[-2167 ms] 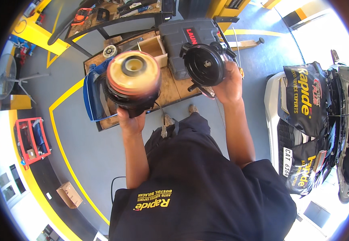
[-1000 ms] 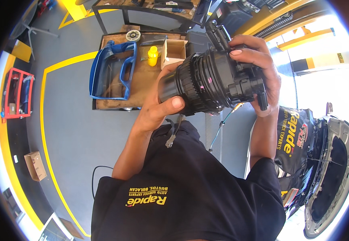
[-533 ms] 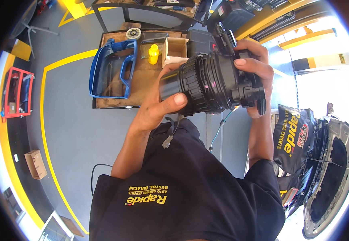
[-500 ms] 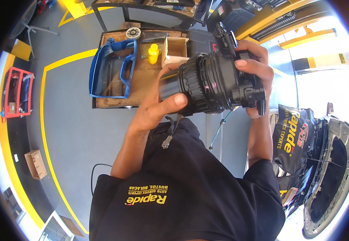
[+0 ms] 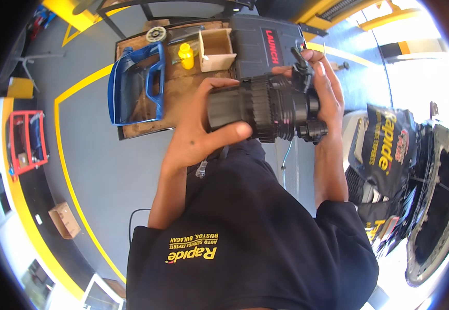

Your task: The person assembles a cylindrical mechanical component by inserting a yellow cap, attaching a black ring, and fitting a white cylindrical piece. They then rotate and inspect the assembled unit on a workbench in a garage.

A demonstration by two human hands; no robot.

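A black cylindrical car part [image 5: 277, 106] is held level in front of my chest. It has a smooth tube at its left end, ribbed rings around the middle with small pink marks, and jutting fittings at the right end. My left hand [image 5: 196, 124] wraps around the smooth tube, thumb lying along the near side. At the other end, my right hand [image 5: 329, 93] grips the fittings, its fingers reaching over the top and far side. An upright black piece [image 5: 301, 72] stands up from that end beside the right fingers. The part's underside is hidden.
Beyond my hands, a brown-topped bench [image 5: 142, 129] carries a cut-open blue jug [image 5: 112, 98], a yellow bottle [image 5: 186, 57], a small open carton [image 5: 217, 63], a round wheel-like part [image 5: 156, 34] and a dark case [image 5: 245, 31]. A car with raised hood [image 5: 436, 201] stands at right.
The held part has turned and come slightly nearer my body, with its fittings at a different angle. My right hand's grip has shifted, fingers more upright. The dark case now shows more fully.
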